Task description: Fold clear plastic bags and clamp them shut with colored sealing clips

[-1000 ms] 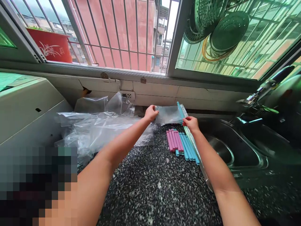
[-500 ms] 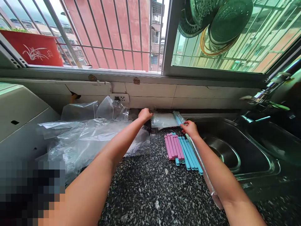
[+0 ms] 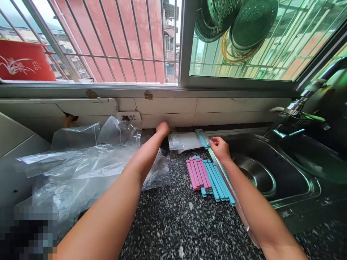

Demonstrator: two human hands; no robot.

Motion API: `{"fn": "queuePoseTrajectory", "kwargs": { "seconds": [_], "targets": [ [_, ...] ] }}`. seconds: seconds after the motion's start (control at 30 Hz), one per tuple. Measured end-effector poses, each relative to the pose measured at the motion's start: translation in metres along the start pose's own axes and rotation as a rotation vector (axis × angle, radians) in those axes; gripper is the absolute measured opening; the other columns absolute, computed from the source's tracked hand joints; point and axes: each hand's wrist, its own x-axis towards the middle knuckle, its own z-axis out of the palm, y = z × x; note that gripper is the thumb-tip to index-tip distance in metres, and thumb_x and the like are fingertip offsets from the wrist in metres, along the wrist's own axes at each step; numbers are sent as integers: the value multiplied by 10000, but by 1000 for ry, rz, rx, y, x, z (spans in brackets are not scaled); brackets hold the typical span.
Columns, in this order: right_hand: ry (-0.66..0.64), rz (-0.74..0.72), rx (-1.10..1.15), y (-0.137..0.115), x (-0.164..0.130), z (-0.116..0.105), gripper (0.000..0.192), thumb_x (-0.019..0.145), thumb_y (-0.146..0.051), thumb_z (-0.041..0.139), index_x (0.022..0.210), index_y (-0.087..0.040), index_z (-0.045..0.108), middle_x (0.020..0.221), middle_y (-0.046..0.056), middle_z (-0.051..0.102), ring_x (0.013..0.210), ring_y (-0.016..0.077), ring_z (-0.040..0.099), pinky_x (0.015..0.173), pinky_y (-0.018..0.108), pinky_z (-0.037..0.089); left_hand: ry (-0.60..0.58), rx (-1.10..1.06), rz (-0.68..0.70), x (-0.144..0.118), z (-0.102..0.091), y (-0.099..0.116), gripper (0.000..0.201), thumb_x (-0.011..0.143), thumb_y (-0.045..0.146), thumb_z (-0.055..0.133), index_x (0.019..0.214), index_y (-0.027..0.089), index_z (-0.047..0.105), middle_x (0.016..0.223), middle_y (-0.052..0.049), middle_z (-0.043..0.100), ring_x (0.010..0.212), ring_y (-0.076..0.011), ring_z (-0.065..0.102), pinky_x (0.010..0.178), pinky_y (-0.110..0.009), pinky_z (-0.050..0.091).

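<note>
At the back of the counter my left hand [image 3: 163, 128] is closed, its fingertips hidden behind it, beside the left end of a clear plastic packet [image 3: 183, 140]. My right hand [image 3: 221, 148] has thumb and fingertips drawn together at the sink's edge. They are close to blue sealing clips [image 3: 203, 139] in a long clear plastic wrapper [image 3: 217, 160]; what they pinch is too small to make out. In front lie several pink sealing clips [image 3: 197, 174] in a row, partly stacked on blue ones. Several longer blue clips [image 3: 219, 182] lie alongside.
Crumpled clear plastic bags [image 3: 89, 166] cover the counter's left side, partly behind my left forearm. A steel sink [image 3: 292, 180] with a tap [image 3: 300, 101] is on the right. A wall socket [image 3: 130, 117] sits below the barred window.
The view has swung a little right, so the scene sits further left. My right fingertips have come off the blue clips to their right side. My left hand stays by the packet.
</note>
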Motion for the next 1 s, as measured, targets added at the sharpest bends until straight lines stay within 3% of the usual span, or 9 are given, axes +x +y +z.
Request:
{"fn": "queuePoseTrajectory", "kwargs": {
  "seconds": [0.1,0.27,0.4,0.5,0.73,0.87,1.0],
  "targets": [
    [10,-37,35,-1,-1,0,294,722,-387,515,858,-154,634,602,45,622,564,181,563,560,282,402,49,-7,-6,2,-13,-3,224,758,163,549,938,129,678,1070,-205,643,1007,-312,597,797,-361,448],
    [4,-101,73,-11,-2,-2,279,727,-382,503,812,-149,631,624,61,627,574,185,568,582,297,420,205,-79,46,-10,-60,-17,228,779,201,507,900,144,692,1015,-141,675,961,-252,601,769,-288,433],
    [-42,-187,62,-35,-11,-5,259,726,-382,497,756,-161,628,561,37,585,524,167,523,546,285,397,318,-228,144,-48,-94,-31,167,749,216,546,747,128,687,777,-97,690,731,-186,602,656,-253,416],
    [-86,-281,94,-60,-30,-5,254,736,-381,493,729,-166,628,542,22,570,510,151,506,529,270,385,344,-327,220,-91,-106,-43,136,722,209,563,650,134,651,626,-40,631,599,-136,544,592,-237,392],
    [-297,-421,259,-116,-107,1,236,762,-362,509,727,-161,629,607,27,605,532,130,506,522,246,387,358,-450,449,-204,-97,-85,150,736,215,544,610,147,591,594,1,527,547,-94,470,528,-211,370],
    [-437,-419,371,-137,-153,6,212,767,-350,525,729,-168,627,615,22,606,539,127,510,511,241,389,329,-399,463,-258,-83,-118,170,766,205,523,611,151,570,601,7,486,557,-93,458,529,-208,367],
    [-546,-375,450,-153,-189,20,188,747,-342,554,718,-168,618,639,27,613,566,128,525,530,247,403,297,-339,399,-294,-75,-146,147,784,207,518,665,152,586,643,-1,509,574,-97,470,540,-212,372]
  ]
}}
